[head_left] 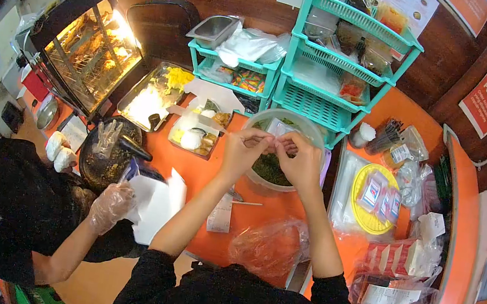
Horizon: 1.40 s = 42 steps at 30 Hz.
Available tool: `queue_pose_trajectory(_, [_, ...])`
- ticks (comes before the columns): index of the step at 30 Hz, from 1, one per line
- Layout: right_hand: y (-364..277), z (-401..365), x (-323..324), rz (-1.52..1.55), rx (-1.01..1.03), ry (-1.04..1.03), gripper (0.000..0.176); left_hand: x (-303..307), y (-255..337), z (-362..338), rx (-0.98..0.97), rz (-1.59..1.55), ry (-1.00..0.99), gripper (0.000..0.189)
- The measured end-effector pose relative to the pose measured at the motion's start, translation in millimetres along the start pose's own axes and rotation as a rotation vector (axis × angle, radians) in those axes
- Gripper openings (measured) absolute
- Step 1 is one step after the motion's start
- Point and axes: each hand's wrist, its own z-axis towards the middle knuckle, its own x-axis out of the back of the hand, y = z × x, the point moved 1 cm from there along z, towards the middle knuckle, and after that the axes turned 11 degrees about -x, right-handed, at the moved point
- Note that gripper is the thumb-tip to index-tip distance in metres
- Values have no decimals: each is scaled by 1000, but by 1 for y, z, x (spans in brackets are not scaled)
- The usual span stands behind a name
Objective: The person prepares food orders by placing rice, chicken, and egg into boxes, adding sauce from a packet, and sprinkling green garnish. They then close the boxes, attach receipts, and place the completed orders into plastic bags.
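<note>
My nearly closed left hand (243, 151) and right hand (302, 161) are pinching clear plastic (277, 127) over the tub (315, 129) near the counter's (285, 208) back edge.

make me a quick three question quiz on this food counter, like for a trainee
1. True or false: the left hand and right hand are both raised over the round tub.
2. What colour is the round tray under the small packets? a) blue b) yellow c) black
3. Fill in: the co-worker's hand is covered by a clear ____.

Key: 1 true; 2 b; 3 glove
</note>
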Motion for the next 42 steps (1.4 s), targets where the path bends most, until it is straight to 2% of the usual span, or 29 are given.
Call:
queue_pose_trajectory(2, [-1, -1, -1, -59, 44, 21, 9, 1, 0, -2, -5, 17, -7, 8])
queue_pose_trajectory(5, [-1, -3, -2, 52, 39, 0, 10, 3, -1, -2, -13, 36, -32, 7])
queue_pose_trajectory(7, [-4, -3, 1, -31, 35, -50, 12, 2, 0, -3, -15, 39, -49, 7])
queue_pose_trajectory(10, [-8, -3, 4, -40, -12, -47, 15, -4, 6, -7, -115, 200, -68, 7])
queue_pose_trajectory(11, [-8, -3, 6, -39, -12, -44, 15, -6, 9, -7, -107, 192, -71, 6])
queue_pose_trajectory(13, [-6, -3, 9, 12, -145, -147, 15, -7, 12, -8, -99, 184, -72, 6])
queue_pose_trajectory(15, [-3, -4, 9, 43, -150, -156, 16, -6, 12, -9, 19, 97, -125, 6])
queue_pose_trajectory(16, [-2, -5, 9, 74, -156, -165, 16, -8, 14, -10, 17, 98, -125, 6])
queue_pose_trajectory(18, [-6, -5, 10, 18, -121, -145, 16, -12, 21, -14, -27, 348, -91, 5])
queue_pose_trajectory(19, [-8, -6, 10, -40, -89, -127, 17, -15, 23, -15, -27, 349, -91, 5])
queue_pose_trajectory(21, [-4, -5, 3, -58, -41, -71, 17, -21, 27, -17, -181, 644, -8, 6])
queue_pose_trajectory(22, [-2, -5, -1, -76, 6, -15, 16, -22, 21, -16, -181, 646, -6, 6])
queue_pose_trajectory(24, [1, -4, -6, -116, 33, 13, 15, -24, 11, -14, -311, 720, 82, 8])
queue_pose_trajectory(27, [3, -3, -7, -187, 63, 50, 14, -26, 16, -15, -318, 809, 43, 9])
queue_pose_trajectory(29, [4, -3, -6, -217, 64, 55, 13, -24, 15, -14, -312, 761, 45, 9])
queue_pose_trajectory(31, [0, 0, 0, -94, 37, -15, 13, -23, 26, -8, -310, 711, 46, 9])
queue_pose_trajectory(33, [-6, 1, 8, -54, 22, -65, 12, -17, 38, -2, -38, 541, -138, 6])
queue_pose_trajectory(34, [-7, 0, 10, -14, 13, -115, 11, -14, 38, -1, -35, 538, -138, 6])
queue_pose_trajectory(37, [-6, 0, 7, -17, 71, -120, 9, -7, 35, 1, -68, 480, -228, 8])
queue_pose_trajectory(39, [1, 1, 5, -42, 96, -127, 9, -5, 32, -1, -293, 633, -295, 7])
queue_pose_trajectory(42, [1, 1, 8, -38, 79, -165, 8, -3, 27, -3, -376, 607, -287, 8])
